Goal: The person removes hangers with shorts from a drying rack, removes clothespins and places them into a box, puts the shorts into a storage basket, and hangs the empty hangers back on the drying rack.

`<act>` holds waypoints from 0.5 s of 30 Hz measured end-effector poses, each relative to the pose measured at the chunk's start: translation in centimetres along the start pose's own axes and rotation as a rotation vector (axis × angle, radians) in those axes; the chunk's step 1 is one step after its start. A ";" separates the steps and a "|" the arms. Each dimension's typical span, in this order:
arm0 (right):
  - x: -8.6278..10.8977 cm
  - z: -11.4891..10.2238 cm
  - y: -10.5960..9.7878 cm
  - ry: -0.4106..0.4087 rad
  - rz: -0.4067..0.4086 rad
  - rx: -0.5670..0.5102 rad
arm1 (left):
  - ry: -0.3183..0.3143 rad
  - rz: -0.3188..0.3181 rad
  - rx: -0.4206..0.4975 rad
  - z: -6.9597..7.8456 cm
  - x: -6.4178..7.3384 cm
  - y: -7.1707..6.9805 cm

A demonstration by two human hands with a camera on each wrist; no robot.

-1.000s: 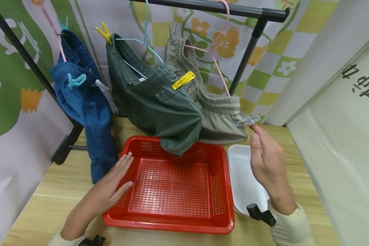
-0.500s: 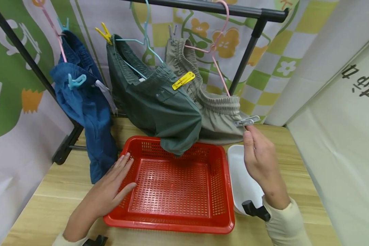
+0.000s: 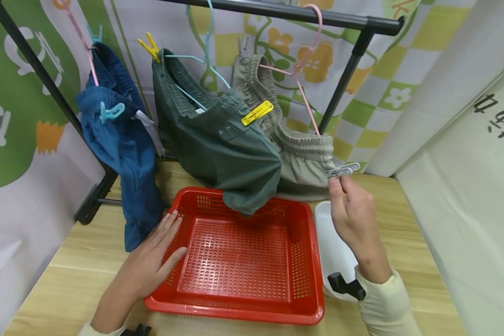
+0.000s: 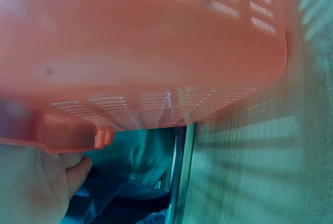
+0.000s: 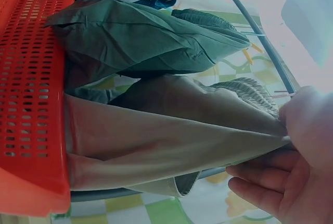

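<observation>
The right hand (image 3: 354, 214) pinches the side of the beige garment (image 3: 305, 169) just below a grey peg (image 3: 339, 172); whether it touches the peg too, I can't tell. That garment hangs from a pink hanger (image 3: 307, 104) behind the red basket (image 3: 235, 316), whose left side the left hand (image 3: 153, 261) touches, fingers straight.

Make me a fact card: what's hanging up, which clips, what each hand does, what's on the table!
Hanging: blue pants, dark green pants, beige pants
Clips: light blue clips, yellow clips, grey clips
Left hand: on the red basket, at its left rim
Right hand: pinches the beige pants
Table: red basket, white tray
</observation>
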State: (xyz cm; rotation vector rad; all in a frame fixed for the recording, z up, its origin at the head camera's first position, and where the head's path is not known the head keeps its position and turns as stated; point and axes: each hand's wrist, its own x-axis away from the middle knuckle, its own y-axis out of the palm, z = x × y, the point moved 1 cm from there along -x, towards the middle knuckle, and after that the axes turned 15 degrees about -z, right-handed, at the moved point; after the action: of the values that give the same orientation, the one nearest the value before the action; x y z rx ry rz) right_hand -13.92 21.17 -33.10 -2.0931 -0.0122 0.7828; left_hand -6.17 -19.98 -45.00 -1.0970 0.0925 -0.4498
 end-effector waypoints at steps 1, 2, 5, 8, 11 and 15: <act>0.0 0.0 0.0 0.005 0.002 -0.003 | -0.002 0.004 0.004 0.0 0.0 0.0; 0.0 0.0 0.0 0.009 0.004 -0.008 | -0.003 0.004 0.006 0.0 0.0 0.1; 0.0 -0.1 0.0 0.028 -0.005 -0.052 | -0.008 0.006 0.015 0.1 0.1 0.2; 0.0 -0.4 -0.2 0.066 -0.040 -0.155 | -0.012 0.005 0.027 0.1 0.1 0.2; 0.0 -0.7 -0.3 0.114 -0.100 -0.308 | -0.015 0.005 0.035 0.1 0.1 0.2; -0.1 -1.0 -0.4 0.156 -0.175 -0.515 | -0.015 0.008 0.040 0.1 0.1 0.2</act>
State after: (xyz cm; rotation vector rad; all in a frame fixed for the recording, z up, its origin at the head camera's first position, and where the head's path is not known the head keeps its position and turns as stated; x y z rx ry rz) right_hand -13.33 20.67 -32.37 -2.5904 -0.3404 0.5448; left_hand -5.99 -19.87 -45.14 -1.0599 0.0744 -0.4350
